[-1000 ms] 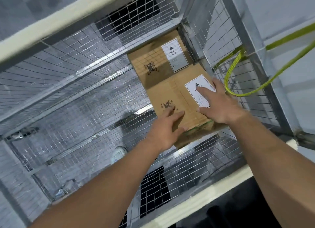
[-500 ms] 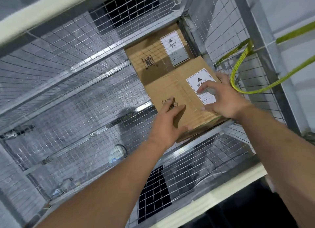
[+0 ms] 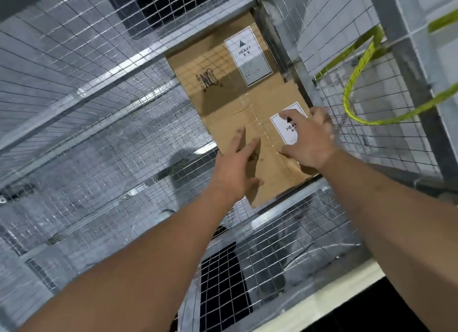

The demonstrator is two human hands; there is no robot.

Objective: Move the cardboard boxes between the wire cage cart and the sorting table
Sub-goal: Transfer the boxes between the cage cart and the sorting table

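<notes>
1. Reaching into the wire cage cart (image 3: pixel 99 88) with both arms. The near cardboard box (image 3: pixel 223 123) is sitting directly under both grips in the cart's corner, butted against a second box (image 3: pixel 210 63) just beyond the fingertips.
2. Left grip (image 3: pixel 235 168) is lying straight-fingered along the near box's left edge, touching it, clamped on nothing.
3. Right grip (image 3: pixel 307 138) is spreading over the top, covering part of the HEAVY label (image 3: pixel 277 125). Fingers are apart and blurred, not visibly closing round anything.
4. Step in hand, judging: getting hold of the near box for lifting out. The counter is not showing.
5. Doing it well: working each grip down opposite sides and under the bottom edges, since the label is warning of weight.
6. Mesh just right of the right grip is leaving little finger room, so tipping the box leftward first is looking wise.
</notes>
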